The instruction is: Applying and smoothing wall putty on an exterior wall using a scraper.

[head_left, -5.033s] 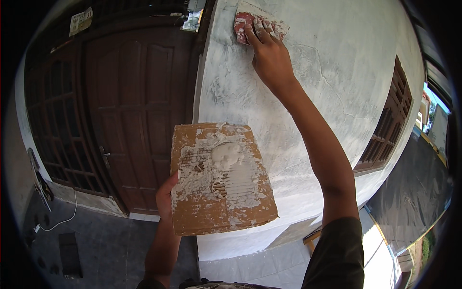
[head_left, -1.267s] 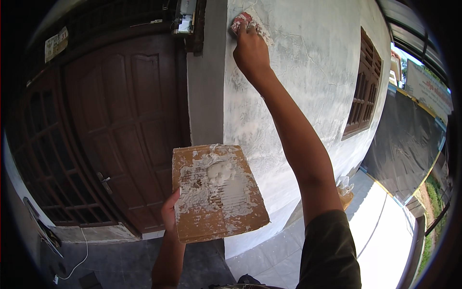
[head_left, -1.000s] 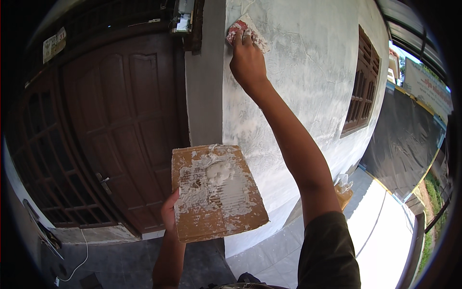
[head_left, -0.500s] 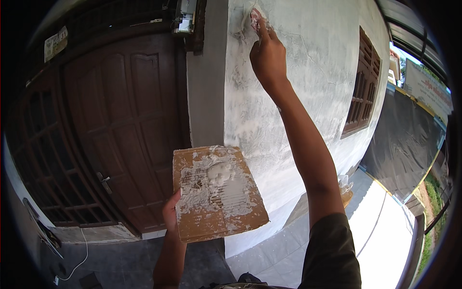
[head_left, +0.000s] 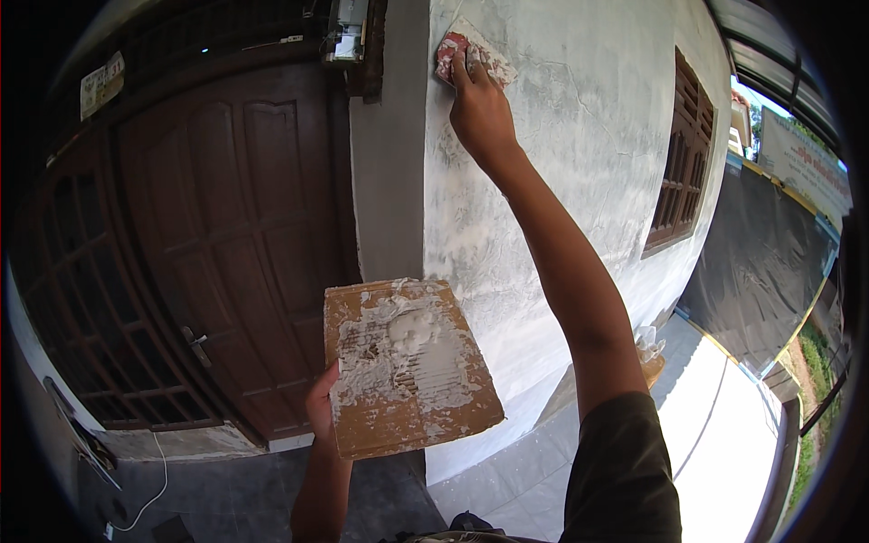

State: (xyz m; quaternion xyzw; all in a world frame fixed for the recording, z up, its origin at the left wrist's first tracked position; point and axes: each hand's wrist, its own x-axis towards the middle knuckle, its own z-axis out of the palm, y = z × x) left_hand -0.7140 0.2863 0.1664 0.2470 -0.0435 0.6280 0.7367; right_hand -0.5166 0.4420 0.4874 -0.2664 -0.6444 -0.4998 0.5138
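With the right hand (head_left: 480, 109) pressing a scraper (head_left: 471, 56) to the wall (head_left: 579, 181), the putty (head_left: 412, 339) could slide off the tilted board (head_left: 407, 366) gripped by the left hand (head_left: 319, 407).

Scraper (head_left: 472, 56): flat, pale blade smeared with white filler, reddish patch at its upper left; pressed flat against the wall under the fingertips of the right hand (head_left: 480, 113), high up, tilted. Handle not visible, probably hidden by the fingers.

Board (head_left: 409, 364): brown rectangular piece, possibly cardboard, held near level by the left hand (head_left: 321, 409) gripping its near-left edge. 1 lump of white putty near centre, thin streaks spread around it.
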